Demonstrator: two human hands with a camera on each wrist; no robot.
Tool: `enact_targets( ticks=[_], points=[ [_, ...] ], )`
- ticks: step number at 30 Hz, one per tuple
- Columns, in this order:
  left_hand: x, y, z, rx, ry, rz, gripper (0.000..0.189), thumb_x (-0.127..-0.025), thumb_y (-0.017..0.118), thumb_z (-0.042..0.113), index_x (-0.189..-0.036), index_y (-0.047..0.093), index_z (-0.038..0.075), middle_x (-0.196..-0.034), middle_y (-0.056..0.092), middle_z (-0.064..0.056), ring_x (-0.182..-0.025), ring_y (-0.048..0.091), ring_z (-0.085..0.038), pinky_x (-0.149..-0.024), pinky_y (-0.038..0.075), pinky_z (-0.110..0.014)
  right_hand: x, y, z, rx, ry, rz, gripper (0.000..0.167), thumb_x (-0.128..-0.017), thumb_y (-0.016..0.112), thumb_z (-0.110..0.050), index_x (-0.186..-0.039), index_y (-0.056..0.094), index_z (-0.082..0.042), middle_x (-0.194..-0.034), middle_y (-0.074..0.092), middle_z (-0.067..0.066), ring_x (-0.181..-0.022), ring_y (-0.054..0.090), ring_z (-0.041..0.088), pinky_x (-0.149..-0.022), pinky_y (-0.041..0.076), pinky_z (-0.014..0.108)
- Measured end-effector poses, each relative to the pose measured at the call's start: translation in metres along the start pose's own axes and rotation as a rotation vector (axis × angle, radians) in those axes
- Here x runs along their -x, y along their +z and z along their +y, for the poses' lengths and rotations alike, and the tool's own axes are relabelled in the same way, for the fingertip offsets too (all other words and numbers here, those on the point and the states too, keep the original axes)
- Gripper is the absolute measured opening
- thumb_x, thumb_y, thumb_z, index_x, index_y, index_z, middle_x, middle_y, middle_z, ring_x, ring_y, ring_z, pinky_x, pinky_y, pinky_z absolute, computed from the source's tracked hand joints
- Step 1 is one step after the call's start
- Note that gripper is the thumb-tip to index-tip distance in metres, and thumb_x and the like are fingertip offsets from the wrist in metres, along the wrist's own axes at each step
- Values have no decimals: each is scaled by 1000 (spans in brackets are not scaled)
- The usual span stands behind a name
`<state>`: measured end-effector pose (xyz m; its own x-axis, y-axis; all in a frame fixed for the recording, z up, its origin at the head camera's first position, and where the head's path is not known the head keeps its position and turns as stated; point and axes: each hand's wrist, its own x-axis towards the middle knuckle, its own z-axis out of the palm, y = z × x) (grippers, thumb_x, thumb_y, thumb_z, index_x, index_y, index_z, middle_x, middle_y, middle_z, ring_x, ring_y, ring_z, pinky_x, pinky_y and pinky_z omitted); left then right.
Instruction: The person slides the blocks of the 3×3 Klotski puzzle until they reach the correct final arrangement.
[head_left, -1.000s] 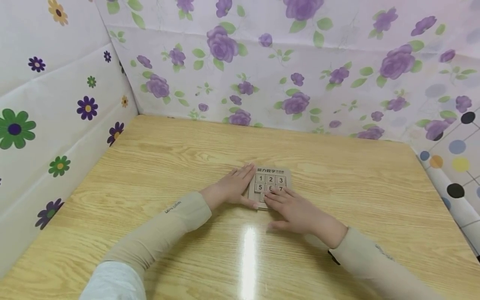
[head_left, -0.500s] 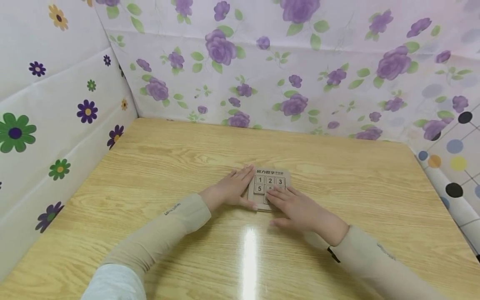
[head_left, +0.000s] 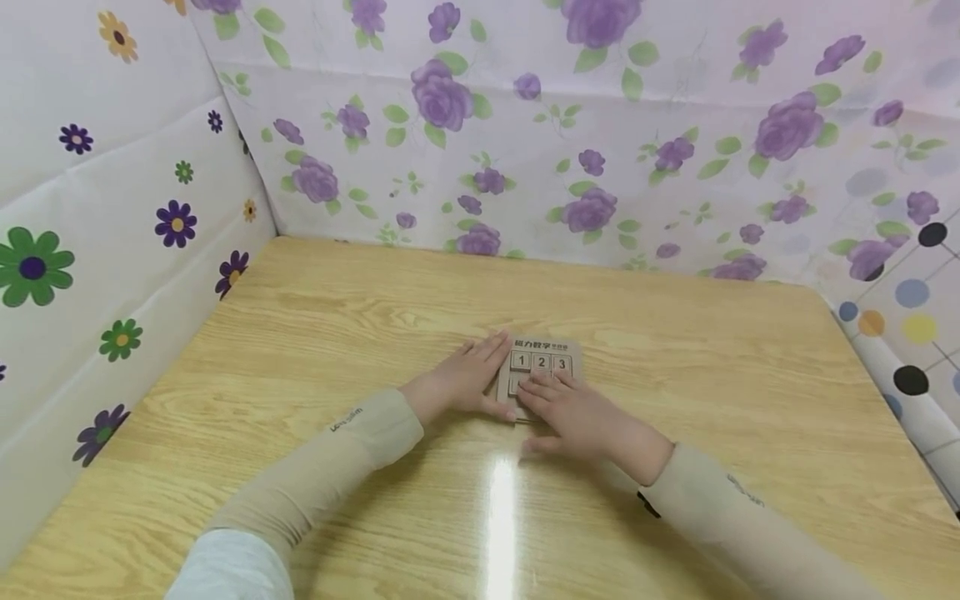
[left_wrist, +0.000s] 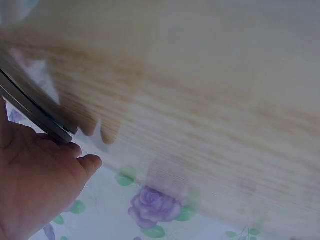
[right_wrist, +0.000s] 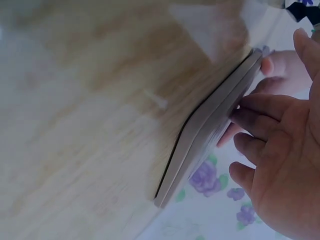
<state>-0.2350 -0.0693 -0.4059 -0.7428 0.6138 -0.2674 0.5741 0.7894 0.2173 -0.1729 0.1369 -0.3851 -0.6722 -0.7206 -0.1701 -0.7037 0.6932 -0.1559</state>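
On the wooden table point(head_left: 360, 317) lies a flat brown number slide puzzle point(head_left: 542, 362). Tiles 1, 2 and 3 show in its top row. My left hand point(head_left: 461, 379) steadies it, straight fingers along its left side and thumb at the near left corner. The left wrist view catches the puzzle's edge point(left_wrist: 35, 111) beside that hand. My right hand point(head_left: 581, 421) touches the lower tiles with its fingertips and hides most of them. A tile point(head_left: 514, 384) at the left of the second row peeks out beside those fingers. In the right wrist view, the fingers point(right_wrist: 262, 105) reach over the puzzle face.
A white cloth with purple flowers point(head_left: 442, 96) hangs behind the table. Another flowered cloth point(head_left: 90, 292) stands along the left side, and a dotted one point(head_left: 911, 333) on the right. A bright light reflection point(head_left: 500, 525) lies on the tabletop near me.
The lower tile slid right, then my right fingers moved left over the second row. The tile 5 spot is now mostly covered, its tile shifted slightly toward me. My left hand stays put.
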Motion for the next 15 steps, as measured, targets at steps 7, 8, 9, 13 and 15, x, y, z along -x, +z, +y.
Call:
enact_targets(
  ticks=[7, 8, 9, 13, 15],
  points=[
    [0, -2, 0, 3, 0, -2, 119, -74, 59, 72, -153, -3, 6, -160, -8, -9, -148, -1, -22, -121, 3, -42, 8, 1, -9, 8, -27, 20, 76, -91, 53, -53, -143, 40, 1, -150, 37, 16, -142, 27, 34, -118, 16, 52],
    [0, -2, 0, 2, -1, -1, 119, -74, 60, 72, -153, -2, 6, -160, -7, -9, -148, -1, -23, -121, 3, -42, 9, 1, -10, 6, -31, 20, 76, -91, 54, -52, -142, 40, 1, -150, 37, 16, -142, 27, 34, -118, 17, 52],
    [0, -2, 0, -2, -2, -3, 119, -75, 59, 72, -153, -3, 6, -160, -8, -9, -148, -1, -23, -121, 3, -42, 10, 1, -11, 4, -34, 19, 75, -91, 53, -52, -143, 40, 1, -150, 37, 16, -142, 27, 34, -118, 17, 52],
    [0, 0, 0, -8, 0, 2, 119, -74, 59, 72, -153, -2, 6, -160, -7, -9, -148, -1, -23, -120, 4, -43, 12, 0, -9, -22, -32, 24, 75, -91, 53, -52, -144, 39, 0, -151, 35, 16, -143, 25, 34, -118, 15, 52],
    [0, 0, 0, -3, 4, 4, 119, -74, 59, 72, -153, -2, 6, -160, -7, -9, -148, -1, -22, -121, 4, -43, 13, 0, -6, -31, -18, 36, 75, -91, 54, -51, -144, 38, 0, -151, 35, 16, -142, 25, 35, -118, 15, 52]
  ],
)
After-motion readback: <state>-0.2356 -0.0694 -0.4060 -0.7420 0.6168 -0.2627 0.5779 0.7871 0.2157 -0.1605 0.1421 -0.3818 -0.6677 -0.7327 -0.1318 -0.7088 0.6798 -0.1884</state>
